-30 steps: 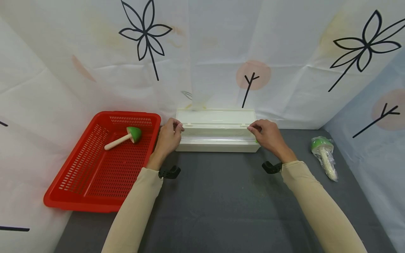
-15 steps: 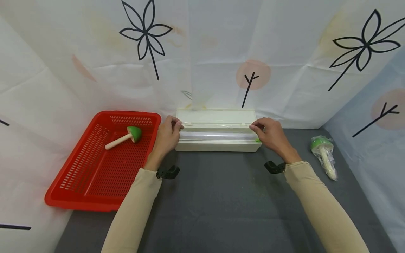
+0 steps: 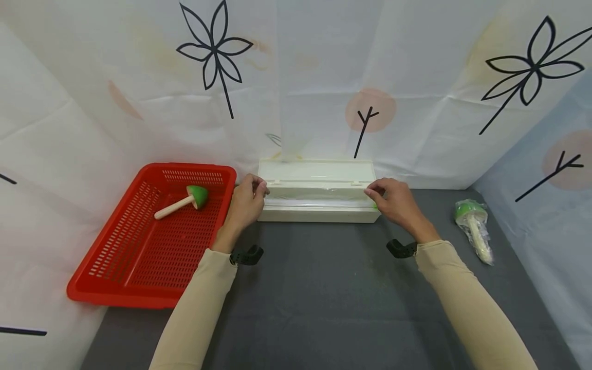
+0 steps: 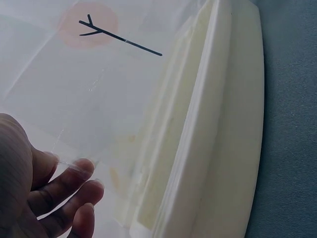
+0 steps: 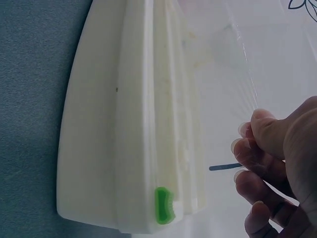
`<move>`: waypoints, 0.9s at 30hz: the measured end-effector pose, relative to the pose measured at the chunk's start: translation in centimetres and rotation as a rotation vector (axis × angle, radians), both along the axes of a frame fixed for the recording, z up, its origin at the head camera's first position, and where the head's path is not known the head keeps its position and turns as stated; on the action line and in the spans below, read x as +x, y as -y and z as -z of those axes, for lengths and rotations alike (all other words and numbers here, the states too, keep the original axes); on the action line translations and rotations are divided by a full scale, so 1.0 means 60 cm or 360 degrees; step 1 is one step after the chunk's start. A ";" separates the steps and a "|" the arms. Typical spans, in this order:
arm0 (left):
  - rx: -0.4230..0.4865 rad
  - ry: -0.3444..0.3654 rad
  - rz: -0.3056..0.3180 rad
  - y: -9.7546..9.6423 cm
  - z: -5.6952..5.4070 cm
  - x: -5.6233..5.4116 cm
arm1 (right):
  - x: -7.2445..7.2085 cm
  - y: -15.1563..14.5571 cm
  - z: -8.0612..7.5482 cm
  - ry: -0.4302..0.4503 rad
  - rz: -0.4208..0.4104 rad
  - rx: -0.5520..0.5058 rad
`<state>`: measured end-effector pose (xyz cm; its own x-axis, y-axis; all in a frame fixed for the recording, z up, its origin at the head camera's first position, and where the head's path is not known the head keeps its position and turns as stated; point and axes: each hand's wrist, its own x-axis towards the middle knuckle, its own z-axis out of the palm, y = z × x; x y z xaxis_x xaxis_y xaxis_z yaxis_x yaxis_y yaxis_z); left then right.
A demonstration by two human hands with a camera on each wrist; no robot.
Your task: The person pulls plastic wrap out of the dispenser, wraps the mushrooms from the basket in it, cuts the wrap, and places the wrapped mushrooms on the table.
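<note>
A white cloth backdrop printed with black line flowers and faint pink discs (image 3: pixel 314 61) hangs behind and beside the dark grey cloth-covered table (image 3: pixel 324 298). On the left of the table sits a rectangular red plastic basket with slotted walls (image 3: pixel 120 300). At the back, near the middle, a long cream plastic film dispenser (image 3: pixel 319 215) lies crosswise, its lid (image 3: pixel 319 169) tipped back toward the backdrop. A sheet of clear plastic film (image 5: pixel 223 74) rises from the dispenser and spans the gap between the hands. The left hand (image 3: pixel 246 203) has its grip clamped on the film's edge, thumb against finger; the right hand's (image 3: pixel 398 204) grip pinches the same edge near the other end. To the right lies a green-capped, pale-stemmed mushroom wrapped in clear film (image 3: pixel 474 231); a similar unwrapped mushroom (image 3: pixel 187 201) lies inside the basket. Each wrist wears a black strapped device (image 3: pixel 250 255). A small bright green plastic piece (image 5: pixel 164 205) sits at the dispenser's right end.
</note>
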<state>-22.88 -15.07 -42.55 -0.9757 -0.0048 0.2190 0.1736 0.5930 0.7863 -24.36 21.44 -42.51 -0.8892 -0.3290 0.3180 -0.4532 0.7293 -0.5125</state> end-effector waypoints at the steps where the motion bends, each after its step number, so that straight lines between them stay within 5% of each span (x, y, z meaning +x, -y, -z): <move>1: 0.0000 0.0007 0.0001 0.000 0.000 0.001 | 0.001 0.000 0.001 -0.0001 -0.0002 0.0003; 19: 0.0030 -0.0049 0.0040 0.002 -0.014 0.013 | 0.012 -0.005 -0.009 -0.0132 -0.0040 -0.0043; 27: 0.0070 -0.0085 0.0026 0.000 -0.014 -0.007 | -0.003 0.001 -0.014 -0.0125 -0.0026 -0.0062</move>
<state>-23.32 -15.04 -41.72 -0.9626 0.0000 0.2709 0.2254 0.5549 0.8008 -24.55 21.40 -41.67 -0.8556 -0.3292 0.3995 -0.5047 0.7018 -0.5027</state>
